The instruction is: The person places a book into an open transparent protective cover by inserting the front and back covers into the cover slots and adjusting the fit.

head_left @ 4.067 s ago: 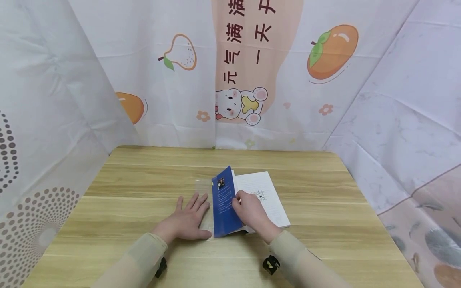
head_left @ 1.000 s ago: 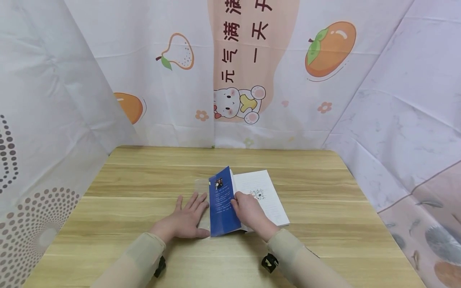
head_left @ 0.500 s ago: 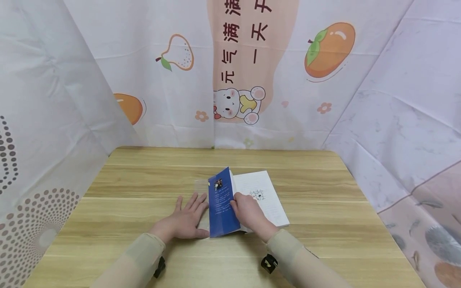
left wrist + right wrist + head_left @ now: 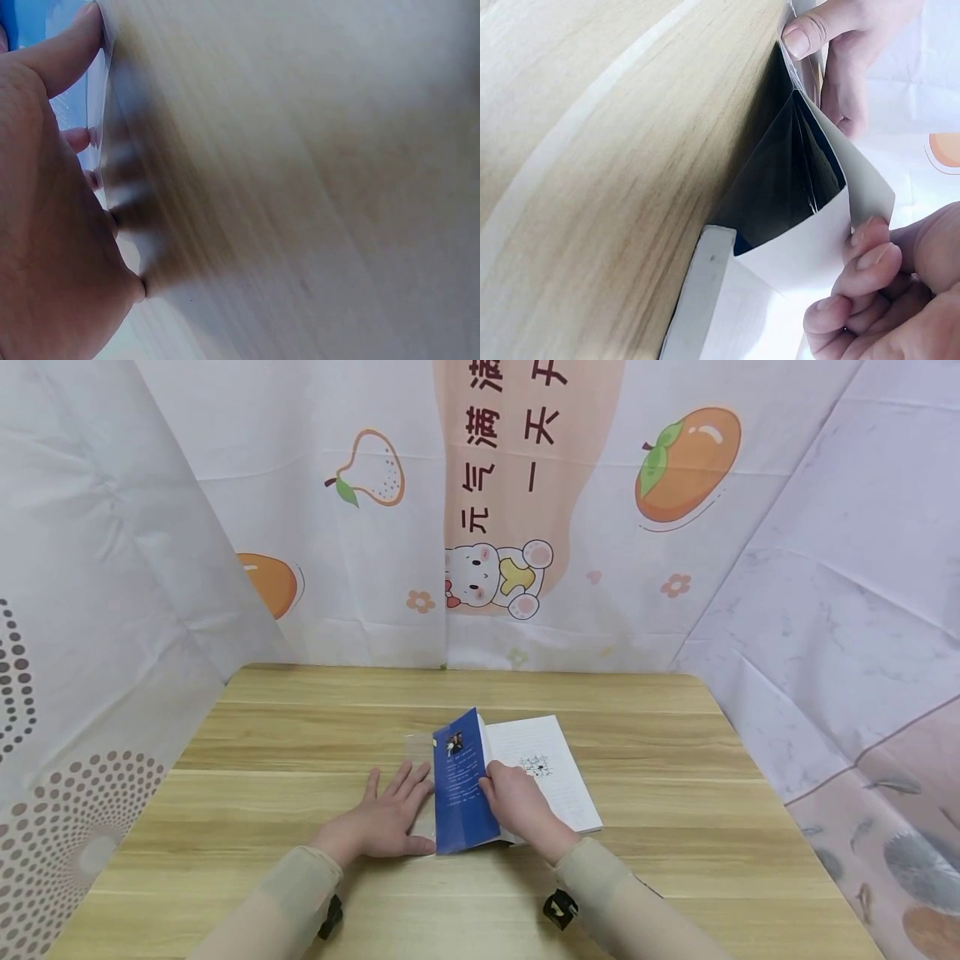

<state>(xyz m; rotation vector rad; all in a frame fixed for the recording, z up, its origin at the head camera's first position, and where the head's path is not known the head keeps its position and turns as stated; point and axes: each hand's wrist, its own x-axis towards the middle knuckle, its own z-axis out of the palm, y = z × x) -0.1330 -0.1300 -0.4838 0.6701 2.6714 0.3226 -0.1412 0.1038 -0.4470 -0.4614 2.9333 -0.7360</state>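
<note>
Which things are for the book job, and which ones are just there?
For the job:
- open book
- blue flap, held by the right hand
- clear plastic film, touched by the left hand

Just there:
- table underneath
- fruit-print cloth behind

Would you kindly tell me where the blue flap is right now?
In the head view, the blue flap is near the middle of the table, left of the white page, between the left hand and the right hand.
</note>
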